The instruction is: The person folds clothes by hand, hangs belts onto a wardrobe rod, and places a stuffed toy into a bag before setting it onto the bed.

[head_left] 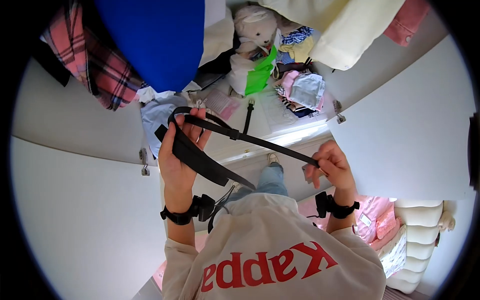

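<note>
Between my hands runs a black shoulder strap (272, 145) with a slider on it and a wide, pad-like section. My left hand (181, 155), palm up, has its fingers wrapped round the looped, wide end. A thin part of the strap is pinched by my right hand (334, 162), with the stretch between them pulled nearly straight. Behind it, a short black strip with a metal end (249, 112) lies over the wardrobe floor; whether it belongs to the same strap I cannot tell.
An open wardrobe holds hanging clothes, including a blue garment (155, 40) and a plaid shirt (100, 65). On its floor are a plush toy (255, 25), a green-and-white bag (260, 75) and folded clothes (306, 91). White doors (400, 125) stand open; a pink bed (372, 215) is behind.
</note>
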### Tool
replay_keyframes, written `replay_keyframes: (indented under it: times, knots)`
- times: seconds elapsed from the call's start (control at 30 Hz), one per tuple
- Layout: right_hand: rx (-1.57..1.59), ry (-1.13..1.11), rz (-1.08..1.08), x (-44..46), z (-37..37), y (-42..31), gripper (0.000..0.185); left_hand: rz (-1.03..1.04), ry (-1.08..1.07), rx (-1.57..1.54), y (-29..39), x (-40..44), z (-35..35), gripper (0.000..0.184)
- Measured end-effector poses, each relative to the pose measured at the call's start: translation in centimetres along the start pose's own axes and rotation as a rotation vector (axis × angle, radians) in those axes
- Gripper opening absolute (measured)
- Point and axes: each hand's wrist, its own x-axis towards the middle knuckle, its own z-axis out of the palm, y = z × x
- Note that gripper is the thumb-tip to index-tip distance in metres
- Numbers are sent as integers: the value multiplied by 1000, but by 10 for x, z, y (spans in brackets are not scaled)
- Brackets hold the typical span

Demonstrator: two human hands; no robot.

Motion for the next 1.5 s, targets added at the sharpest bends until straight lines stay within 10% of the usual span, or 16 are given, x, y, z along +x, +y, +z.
replay_keyframes:
  times: [0.47, 1.07, 1.33, 1.5]
  knots:
    - [50, -327, -324, 3, 0, -7, 31, -166, -29, 94, -28, 21, -5, 41]
    - [-120, 136, -751, 0, 12, -38, 37, -193, -8, 213, -29, 4, -7, 43]
    - [593, -262, -876, -26, 12, -102, 23, -432, -121, 348, -19, -3, 1, 47]
    - [728, -891, -926, -29, 56, -123, 22, -481, -197, 513, -7, -19, 23, 39]
